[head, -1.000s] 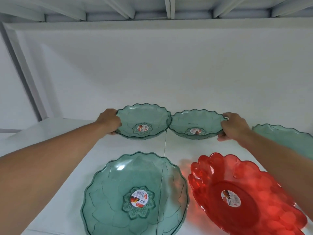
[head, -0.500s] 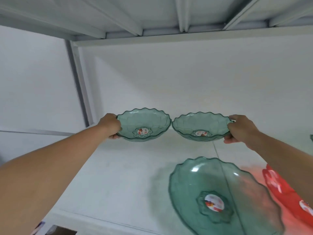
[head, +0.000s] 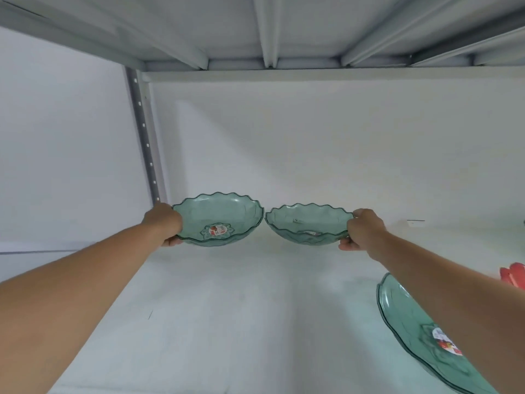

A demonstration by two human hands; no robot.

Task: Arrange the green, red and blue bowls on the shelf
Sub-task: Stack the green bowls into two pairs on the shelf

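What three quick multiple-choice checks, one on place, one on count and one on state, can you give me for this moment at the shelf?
1. Where is the large green bowl?
A. On the shelf at the lower right
B. Against the back wall on the left
C. In the left hand

2. How many green bowls are being held?
A. One
B. Two
C. Three

3. How do the two held bowls stand to each other?
A. Stacked
B. Side by side, rims nearly meeting
C. Far apart at opposite shelf ends

Answers:
1 A: it lies flat on the shelf, partly behind the right forearm.
2 B: the left hand has a grip on the left bowl, the right hand on the right bowl.
3 B: their wavy rims come close together in the middle; contact cannot be told.
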